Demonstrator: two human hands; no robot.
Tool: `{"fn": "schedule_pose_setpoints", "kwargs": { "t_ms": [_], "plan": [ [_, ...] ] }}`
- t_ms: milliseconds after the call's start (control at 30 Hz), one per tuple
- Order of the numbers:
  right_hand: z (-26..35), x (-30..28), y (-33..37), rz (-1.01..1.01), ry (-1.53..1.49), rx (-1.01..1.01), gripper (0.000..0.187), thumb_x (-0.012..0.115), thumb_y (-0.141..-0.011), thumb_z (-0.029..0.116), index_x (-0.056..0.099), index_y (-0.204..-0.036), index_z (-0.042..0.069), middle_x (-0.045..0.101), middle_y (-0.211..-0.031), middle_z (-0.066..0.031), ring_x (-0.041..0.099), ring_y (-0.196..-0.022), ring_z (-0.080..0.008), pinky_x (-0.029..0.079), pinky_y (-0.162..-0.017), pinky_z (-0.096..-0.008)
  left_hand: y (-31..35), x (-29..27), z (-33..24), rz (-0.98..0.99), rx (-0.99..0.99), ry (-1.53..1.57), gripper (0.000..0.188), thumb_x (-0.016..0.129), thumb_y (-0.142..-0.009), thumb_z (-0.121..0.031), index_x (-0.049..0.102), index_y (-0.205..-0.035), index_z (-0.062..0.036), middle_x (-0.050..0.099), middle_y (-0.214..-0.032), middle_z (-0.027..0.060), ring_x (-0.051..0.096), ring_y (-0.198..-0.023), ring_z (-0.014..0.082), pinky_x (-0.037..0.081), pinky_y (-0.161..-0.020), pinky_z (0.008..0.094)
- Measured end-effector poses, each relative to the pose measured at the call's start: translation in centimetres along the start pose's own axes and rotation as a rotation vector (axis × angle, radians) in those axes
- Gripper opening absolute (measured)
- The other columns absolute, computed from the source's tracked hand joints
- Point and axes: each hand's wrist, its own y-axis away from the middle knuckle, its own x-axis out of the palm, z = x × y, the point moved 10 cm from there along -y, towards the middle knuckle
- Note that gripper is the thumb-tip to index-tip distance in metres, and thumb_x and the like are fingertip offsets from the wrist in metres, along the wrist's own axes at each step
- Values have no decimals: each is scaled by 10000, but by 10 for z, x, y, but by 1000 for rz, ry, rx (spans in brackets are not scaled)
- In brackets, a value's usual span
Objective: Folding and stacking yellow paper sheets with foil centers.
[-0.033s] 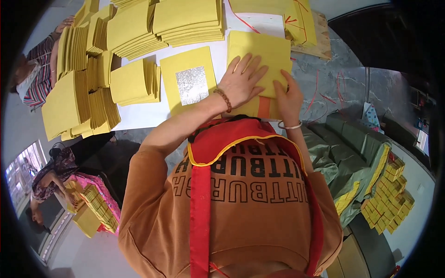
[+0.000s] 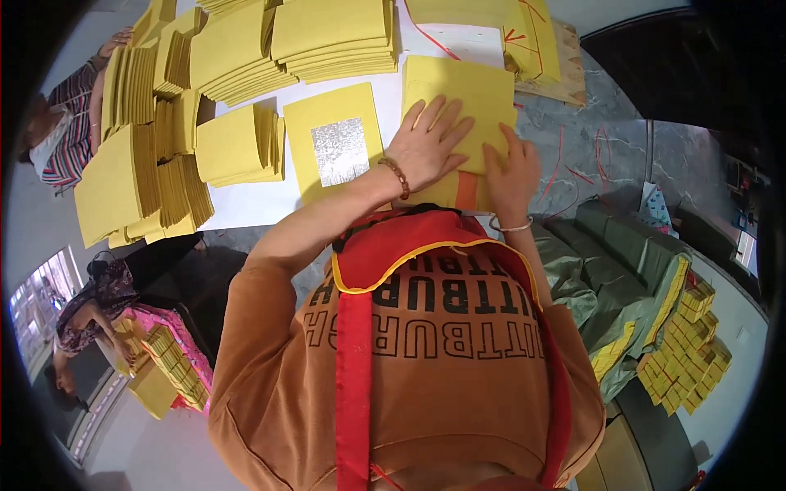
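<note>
On the white-topped table in front of me lies a stack of yellow paper sheets (image 2: 454,80), with an orange strip (image 2: 467,192) at its near side. My left hand (image 2: 430,141), with a beaded bracelet at the wrist, rests flat on top, fingers spread. At the stack's right edge is my right hand (image 2: 512,170), its thumb over the paper and its fingers apart along the side; the lower fingers are partly hidden. Left of the stack, a yellow sheet with a silvery foil square (image 2: 340,153) lies partly behind my left forearm.
Folded yellow paper bundles (image 2: 237,143) crowd the table's left and far side. A tied yellow bundle (image 2: 532,41) sits at the far right. Red ties (image 2: 602,155) lie on the floor. Green sacks (image 2: 614,245) stand to my right. Two other people are at the left.
My right hand has shifted slightly to the right and its fingers have spread a little from the stack's edge. My left hand stays in place.
</note>
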Motion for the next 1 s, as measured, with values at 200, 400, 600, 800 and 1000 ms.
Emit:
{"fn": "schedule_pose_setpoints", "kwargs": {
  "t_ms": [200, 400, 600, 800, 1000],
  "plan": [
    [26, 40, 21, 110, 270, -312, 603, 425, -876, 433, 303, -1382, 128, 246, -1445, -96, 192, -1343, -282, 54, -955, -695, 3, 8, 1, 59, 7, -60, 612, 613, -762, -343, 418, -1292, -108, 336, -1365, 140, 270, -1278, 322, 222, -1030, 483],
    [19, 45, 18, 95, 287, -309, 589, 368, -902, 419, 268, -1393, 108, 170, -1479, -67, 116, -1367, -282, 23, -958, -702, 4, -8, 3, -8, 80, 307, 616, 683, -675, -250, 483, -1219, -41, 368, -1334, 168, 296, -1245, 356, 255, -1000, 499],
    [25, 50, 14, 215, 279, -311, 533, 430, -904, 294, 309, -1374, 74, 193, -1473, -82, 148, -1362, -274, 118, -1029, -591, 0, 26, -21, 389, 62, -303, 506, 502, -800, -292, 494, -1229, -24, 452, -1264, 198, 418, -1148, 324, 365, -870, 427],
    [-22, -4, 0, 41, -965, 38, 402, 493, -901, 170, 461, -1274, 23, 436, -1329, -114, 366, -1253, -203, 272, -1025, -315, -7, -16, -4, 166, 52, 42, 416, 556, -748, -176, 558, -1140, -36, 572, -1116, 173, 558, -1001, 308, 450, -741, 378],
    [-63, -12, 6, -116, -846, 124, 339, 468, -918, 143, 495, -1225, 3, 492, -1262, -106, 437, -1184, -194, 320, -988, -312, 97, -178, 96, -622, 107, 185, 314, 492, -779, -107, 614, -1065, -61, 624, -1059, 110, 584, -968, 299, 454, -814, 373]
  ]
}}
